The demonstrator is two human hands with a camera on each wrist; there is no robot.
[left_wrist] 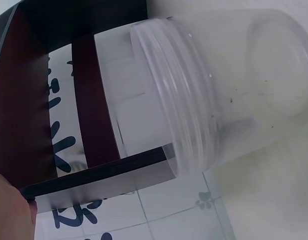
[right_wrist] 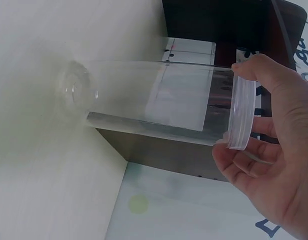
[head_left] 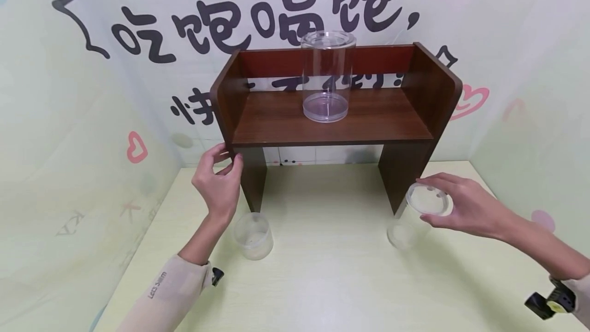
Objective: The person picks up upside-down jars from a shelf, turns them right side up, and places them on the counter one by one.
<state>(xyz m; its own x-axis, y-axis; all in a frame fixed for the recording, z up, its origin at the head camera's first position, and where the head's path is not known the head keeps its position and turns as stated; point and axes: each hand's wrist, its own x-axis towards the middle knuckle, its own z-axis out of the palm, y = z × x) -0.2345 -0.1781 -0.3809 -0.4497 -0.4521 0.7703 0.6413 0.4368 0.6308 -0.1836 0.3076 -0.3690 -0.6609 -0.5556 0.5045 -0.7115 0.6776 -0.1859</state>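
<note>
The right hand (head_left: 465,209) is closed round the lidded top of a tall clear jar (head_left: 417,216); the lid (right_wrist: 242,112) is gripped between thumb and curled fingers, as shown in the right wrist view. The jar is stood on the table (head_left: 332,270), just beside the right leg of the shelf (head_left: 336,117).

The left hand (head_left: 218,181) is held at the front lower corner of the shelf's left side panel. Its fingers are loosely curled and nothing is held; whether the panel is touched cannot be told.

A short open jar (head_left: 253,235) is stood on the table just below the left hand, near the shelf's left leg. Its threaded rim is seen close up in the left wrist view (left_wrist: 194,100).

A third jar (head_left: 327,76), tall and lidded, is placed upright at the middle of the shelf board, well apart from both hands.
</note>
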